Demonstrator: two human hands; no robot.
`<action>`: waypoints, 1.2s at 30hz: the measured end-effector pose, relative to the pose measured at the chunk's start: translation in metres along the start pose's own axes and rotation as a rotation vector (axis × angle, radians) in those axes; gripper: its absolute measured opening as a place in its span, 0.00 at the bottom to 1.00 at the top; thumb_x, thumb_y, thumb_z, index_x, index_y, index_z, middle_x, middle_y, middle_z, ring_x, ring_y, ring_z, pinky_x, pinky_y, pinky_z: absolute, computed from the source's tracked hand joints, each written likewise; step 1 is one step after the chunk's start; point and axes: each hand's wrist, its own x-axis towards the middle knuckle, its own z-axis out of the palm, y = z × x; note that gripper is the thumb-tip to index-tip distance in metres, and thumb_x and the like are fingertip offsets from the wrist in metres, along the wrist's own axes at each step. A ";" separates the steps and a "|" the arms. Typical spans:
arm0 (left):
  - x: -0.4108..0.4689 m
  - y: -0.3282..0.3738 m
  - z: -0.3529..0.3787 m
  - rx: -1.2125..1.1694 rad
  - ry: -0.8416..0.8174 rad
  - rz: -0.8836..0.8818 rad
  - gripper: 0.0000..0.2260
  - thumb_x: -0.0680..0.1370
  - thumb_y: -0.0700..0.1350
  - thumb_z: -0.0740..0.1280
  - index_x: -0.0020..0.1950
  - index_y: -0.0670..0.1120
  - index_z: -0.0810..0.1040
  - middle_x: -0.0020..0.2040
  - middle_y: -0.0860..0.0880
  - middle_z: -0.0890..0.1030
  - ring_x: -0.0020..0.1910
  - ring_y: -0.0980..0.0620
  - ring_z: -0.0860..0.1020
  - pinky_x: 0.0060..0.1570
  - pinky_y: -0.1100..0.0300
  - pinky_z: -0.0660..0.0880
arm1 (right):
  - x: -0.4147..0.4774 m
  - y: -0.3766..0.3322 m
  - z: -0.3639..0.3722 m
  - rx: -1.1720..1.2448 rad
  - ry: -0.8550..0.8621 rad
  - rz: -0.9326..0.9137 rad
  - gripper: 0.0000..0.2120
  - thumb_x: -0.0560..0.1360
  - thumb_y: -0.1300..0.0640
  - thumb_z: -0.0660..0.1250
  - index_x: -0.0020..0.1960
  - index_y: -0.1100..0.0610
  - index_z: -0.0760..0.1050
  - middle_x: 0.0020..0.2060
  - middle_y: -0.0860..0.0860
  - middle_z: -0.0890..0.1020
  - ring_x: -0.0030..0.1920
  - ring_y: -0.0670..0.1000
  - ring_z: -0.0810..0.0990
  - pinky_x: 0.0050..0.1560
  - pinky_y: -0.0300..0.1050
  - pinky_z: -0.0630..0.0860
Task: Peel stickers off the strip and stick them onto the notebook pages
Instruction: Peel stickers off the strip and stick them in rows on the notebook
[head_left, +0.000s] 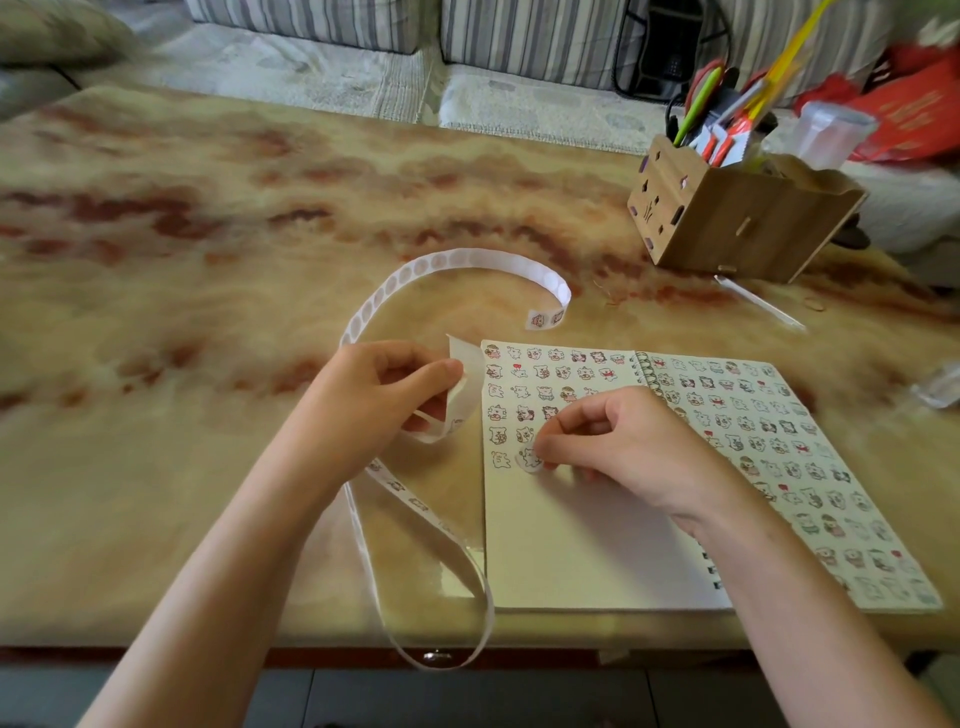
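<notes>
Left hand (384, 400) grips the white sticker strip (457, 262), which loops across the table (208, 218) middle and over its near edge. Right hand (618, 441) pinches a round sticker (530, 460) on the left page of the open notebook (587, 551) near the table's near-right edge. Wooden pen holder (737, 218) sits at the far-right edge.

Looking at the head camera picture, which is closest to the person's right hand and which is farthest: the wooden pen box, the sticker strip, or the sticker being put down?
1. The sticker, at the fingertips of the right hand.
2. The sticker strip, a little to the left.
3. The wooden pen box, far back on the right.
</notes>
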 end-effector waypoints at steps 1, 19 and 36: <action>0.000 0.000 0.000 -0.001 -0.001 0.002 0.08 0.75 0.47 0.68 0.43 0.44 0.84 0.36 0.48 0.85 0.32 0.56 0.81 0.44 0.62 0.79 | 0.000 0.000 0.000 0.000 0.000 0.001 0.02 0.69 0.61 0.73 0.39 0.59 0.84 0.33 0.51 0.85 0.28 0.45 0.71 0.34 0.38 0.67; 0.000 0.000 -0.001 -0.001 -0.001 0.008 0.08 0.75 0.47 0.68 0.42 0.45 0.84 0.35 0.50 0.85 0.31 0.58 0.81 0.41 0.66 0.79 | 0.005 0.009 0.012 -0.141 0.148 -0.058 0.02 0.68 0.59 0.72 0.37 0.56 0.82 0.32 0.50 0.84 0.30 0.43 0.76 0.35 0.39 0.71; 0.000 0.001 0.001 -0.016 0.005 0.008 0.08 0.76 0.45 0.69 0.42 0.42 0.83 0.36 0.46 0.84 0.30 0.57 0.80 0.38 0.68 0.78 | 0.010 0.016 0.007 -0.133 0.137 -0.064 0.12 0.69 0.58 0.76 0.43 0.50 0.73 0.32 0.50 0.78 0.33 0.49 0.75 0.39 0.44 0.68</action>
